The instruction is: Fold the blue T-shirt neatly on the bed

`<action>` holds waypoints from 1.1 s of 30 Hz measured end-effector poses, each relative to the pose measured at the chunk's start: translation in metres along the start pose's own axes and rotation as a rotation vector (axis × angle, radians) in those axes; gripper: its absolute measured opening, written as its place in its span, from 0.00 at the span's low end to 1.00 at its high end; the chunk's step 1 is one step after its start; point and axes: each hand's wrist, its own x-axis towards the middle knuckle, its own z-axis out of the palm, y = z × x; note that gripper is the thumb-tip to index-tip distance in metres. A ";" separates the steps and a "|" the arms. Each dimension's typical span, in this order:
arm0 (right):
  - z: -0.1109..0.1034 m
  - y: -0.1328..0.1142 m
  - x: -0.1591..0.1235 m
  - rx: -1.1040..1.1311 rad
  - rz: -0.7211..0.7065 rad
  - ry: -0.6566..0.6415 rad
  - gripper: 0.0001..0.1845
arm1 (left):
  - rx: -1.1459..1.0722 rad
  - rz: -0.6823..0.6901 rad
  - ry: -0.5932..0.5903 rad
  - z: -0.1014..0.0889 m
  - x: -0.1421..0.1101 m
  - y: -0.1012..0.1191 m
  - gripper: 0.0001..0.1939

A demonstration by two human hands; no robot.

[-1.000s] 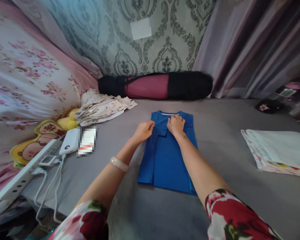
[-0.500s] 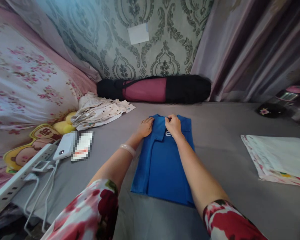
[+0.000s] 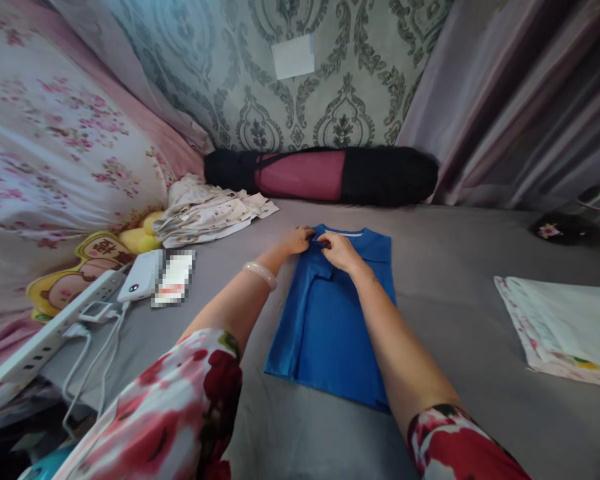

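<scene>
A blue T-shirt [image 3: 337, 333] lies on the grey sheet with its left side and sleeve folded inward. At its upper left corner, near the shoulder, my left hand [image 3: 299, 240] has its fingers curled closed on the cloth. My right hand [image 3: 341, 253] pinches a bit of the shirt just left of the neckline, close to the left fingertips. Between the shoulders a pale strip inside the collar shows. The right forearm covers part of the shirt's right side.
Rumpled pale cloth [image 3: 213, 212] lies at the back left. A black and pink long bag [image 3: 300, 177] rests against the wall. At left are a power strip [image 3: 45, 347] and a white power bank [image 3: 140, 277]. Folded white fabric [image 3: 565, 327] sits at right, below a dark kettle-like jar [image 3: 570, 230].
My left hand has gone from lying flat at the shirt's left edge to gripping its shoulder. My right hand has shifted left toward it, exposing the neckline. The view has turned slightly left.
</scene>
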 end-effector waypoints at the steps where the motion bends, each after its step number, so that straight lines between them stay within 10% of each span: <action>1: -0.001 -0.001 0.000 -0.034 -0.015 -0.036 0.19 | -0.033 -0.018 -0.022 -0.003 0.003 -0.001 0.23; 17: -0.008 -0.023 -0.008 -0.269 0.009 -0.340 0.18 | -0.265 -0.106 0.132 0.003 0.021 -0.010 0.15; 24: 0.016 -0.047 -0.017 -0.458 0.063 -0.069 0.23 | -0.410 -0.161 0.233 -0.001 0.016 -0.009 0.17; 33: 0.055 -0.033 -0.020 -0.439 0.113 -0.096 0.38 | -0.484 -0.228 0.258 0.004 0.004 -0.012 0.17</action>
